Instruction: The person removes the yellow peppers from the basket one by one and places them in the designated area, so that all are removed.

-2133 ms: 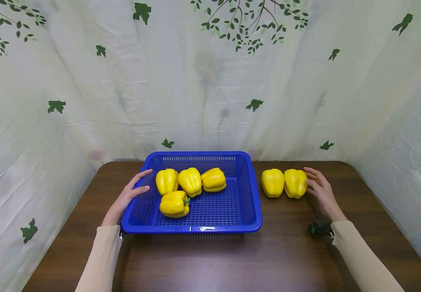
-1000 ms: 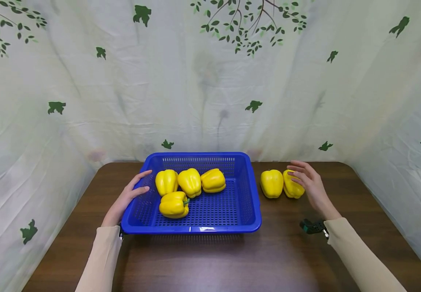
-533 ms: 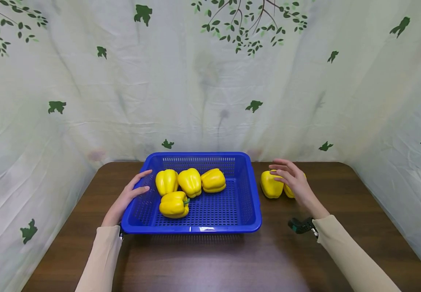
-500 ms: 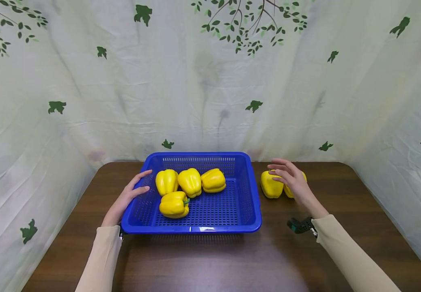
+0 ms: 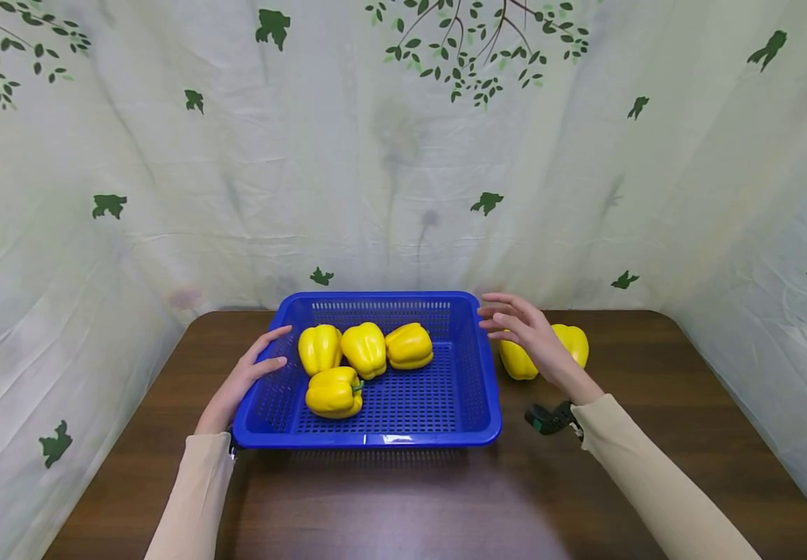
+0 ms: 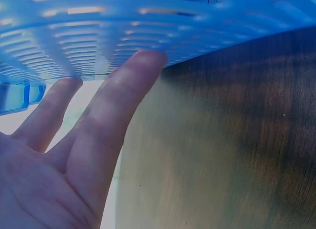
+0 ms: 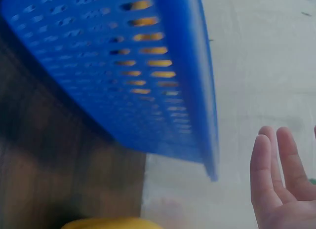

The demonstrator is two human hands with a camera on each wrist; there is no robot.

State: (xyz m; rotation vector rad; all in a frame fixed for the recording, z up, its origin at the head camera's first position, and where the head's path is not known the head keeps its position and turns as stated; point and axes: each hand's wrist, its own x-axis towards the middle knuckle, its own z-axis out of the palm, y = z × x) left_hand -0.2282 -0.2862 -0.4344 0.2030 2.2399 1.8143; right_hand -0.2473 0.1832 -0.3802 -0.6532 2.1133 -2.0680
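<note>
A blue plastic basket (image 5: 438, 440) with slotted walls stands on the table. Inside it, toward the left, lie several yellow bell peppers (image 5: 334, 393). My left hand (image 5: 242, 377) holds the basket's left rim, thumb and forefinger lying over it. In the left wrist view, other fingers (image 6: 111, 110) of that hand reach up along the slotted outer wall. My right hand (image 5: 532, 338) is at the basket's right rim with loosely extended fingers, holding nothing. Partly hidden behind this hand are two more yellow bell peppers, one nearer the basket (image 5: 517, 364) and one farther right (image 5: 574, 342).
The brown wooden table (image 5: 389, 505) ends at the back against a pale curtain (image 5: 403, 171) with printed leaves, which also hangs at both sides. A dark strap (image 5: 549, 418) is on the right wrist.
My right hand has moved left from beside the rightmost pepper, over both peppers outside, to the basket's right rim. Those peppers stay in place. The left hand and basket have not moved.
</note>
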